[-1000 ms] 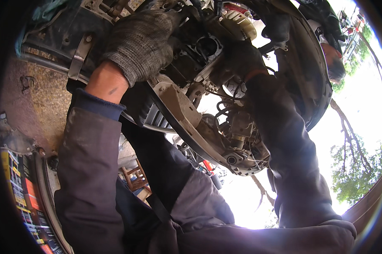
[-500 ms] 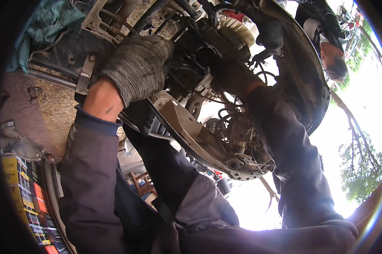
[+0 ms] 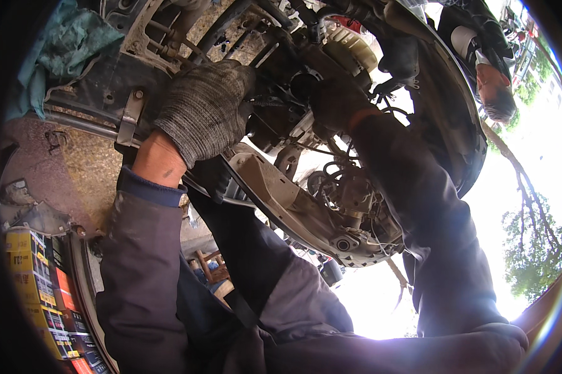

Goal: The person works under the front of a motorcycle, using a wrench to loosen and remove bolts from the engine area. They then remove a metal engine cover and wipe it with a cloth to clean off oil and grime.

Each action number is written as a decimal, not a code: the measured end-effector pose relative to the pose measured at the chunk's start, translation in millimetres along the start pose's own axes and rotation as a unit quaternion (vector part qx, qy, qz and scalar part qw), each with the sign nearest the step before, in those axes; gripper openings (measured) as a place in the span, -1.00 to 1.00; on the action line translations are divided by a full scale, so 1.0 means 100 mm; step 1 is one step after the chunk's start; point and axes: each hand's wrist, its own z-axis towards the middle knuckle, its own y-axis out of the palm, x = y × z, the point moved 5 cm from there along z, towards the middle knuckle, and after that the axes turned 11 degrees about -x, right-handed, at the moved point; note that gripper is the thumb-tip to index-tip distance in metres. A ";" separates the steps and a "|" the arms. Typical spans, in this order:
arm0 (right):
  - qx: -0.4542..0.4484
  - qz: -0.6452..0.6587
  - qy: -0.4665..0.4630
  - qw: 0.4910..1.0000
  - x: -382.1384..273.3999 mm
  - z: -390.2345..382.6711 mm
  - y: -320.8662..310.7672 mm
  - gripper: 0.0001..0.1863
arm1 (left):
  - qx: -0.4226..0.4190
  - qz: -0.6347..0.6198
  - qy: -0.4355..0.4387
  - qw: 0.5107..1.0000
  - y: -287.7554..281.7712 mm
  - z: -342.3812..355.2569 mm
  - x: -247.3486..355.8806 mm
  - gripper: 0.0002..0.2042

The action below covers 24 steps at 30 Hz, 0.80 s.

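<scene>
My left hand (image 3: pixel 203 109), in a grey knit glove, is curled against the vehicle's dark underbody mechanism, beside a metal bracket (image 3: pixel 129 119) on a bar (image 3: pixel 85 115); what its fingers grip is hidden. My right hand (image 3: pixel 337 100), in a dark glove, reaches in at an engine housing (image 3: pixel 268 121), just right of a round dark opening (image 3: pixel 303 84); its fingertips are hard to make out in shadow. Hoses and a dirty mechanical assembly (image 3: pixel 356 199) hang below it. A curved black body panel (image 3: pixel 440 124) arcs to the right.
A teal cloth (image 3: pixel 69 47) lies at the upper left. Stacked yellow and orange boxes (image 3: pixel 35 268) stand at the lower left, near loose metal parts (image 3: pixel 32 212) and a wooden stool (image 3: pixel 212 268). Another person (image 3: pixel 493 87) is at the upper right, with trees (image 3: pixel 533 243) beyond.
The view has shifted, showing more teal cloth and the other person. My right hand has moved left toward the round opening. My left hand stays curled at the mechanism, now lower in view.
</scene>
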 end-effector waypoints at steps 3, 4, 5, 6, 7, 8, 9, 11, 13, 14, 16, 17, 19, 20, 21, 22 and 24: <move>-0.014 -0.016 0.011 1.000 0.04 0.00 0.00 -0.53 | -0.022 -0.014 0.000 1.000 0.01 0.01 -0.01 -0.80; -0.014 0.001 0.032 0.999 0.07 -0.01 -0.01 -0.53 | -0.030 -0.018 -0.002 0.999 0.01 0.01 -0.02 -0.80; -0.031 -0.009 0.012 0.999 0.05 -0.01 -0.01 -0.52 | -0.026 -0.014 0.001 1.000 0.00 0.02 -0.02 -0.80; -0.048 -0.017 -0.001 0.999 0.03 -0.01 -0.01 -0.51 | -0.024 -0.009 0.005 1.000 -0.01 0.02 -0.01 -0.79; -0.091 -0.026 -0.003 0.996 0.02 -0.02 0.02 -0.49 | -0.022 -0.006 0.010 1.000 -0.01 0.01 0.00 -0.79; -0.097 -0.045 0.004 0.994 0.01 -0.02 0.01 -0.61 | -0.017 -0.004 0.014 1.000 -0.02 0.01 0.01 -0.79; -0.124 -0.064 0.021 0.990 0.01 -0.03 0.02 -0.73 | -0.012 0.000 0.019 1.000 -0.02 0.00 0.01 -0.79; -0.121 -0.081 0.025 0.989 -0.01 -0.04 0.00 -0.83 | -0.003 0.009 0.024 1.000 -0.02 -0.01 0.02 -0.79; -0.082 -0.069 0.009 0.994 -0.04 -0.05 -0.04 -0.82 | 0.006 0.021 0.016 1.000 -0.01 -0.02 0.00 -0.80; -0.073 -0.058 0.011 0.996 -0.03 -0.05 -0.04 -0.82 | 0.013 0.027 0.030 0.999 -0.01 -0.02 0.01 -0.79; -0.079 -0.021 0.046 0.996 0.03 -0.04 -0.01 -0.82 | 0.013 0.036 0.045 0.998 0.01 -0.01 0.00 -0.78; -0.066 -0.058 0.025 0.996 0.02 -0.03 0.00 -0.81 | 0.021 0.037 0.053 0.998 0.00 -0.01 0.00 -0.78; -0.057 -0.124 -0.017 0.990 0.00 -0.02 0.05 -0.73 | 0.004 0.039 0.042 0.998 0.02 0.00 -0.02 -0.76; -0.035 -0.110 -0.008 0.993 0.02 -0.02 0.05 -0.65 | 0.010 0.035 0.049 0.998 0.02 0.00 -0.01 -0.78; -0.068 -0.083 0.011 0.994 0.07 -0.01 0.10 -0.49 | 0.017 0.032 0.054 0.998 0.02 0.00 -0.01 -0.79; -0.064 -0.053 0.024 0.996 0.11 0.00 0.10 -0.32 | 0.025 0.030 0.060 0.997 0.01 -0.01 0.00 -0.80; 0.007 0.147 -0.057 0.988 0.10 -0.01 0.03 -0.33 | 0.029 0.015 0.049 0.998 0.00 -0.01 0.00 -0.83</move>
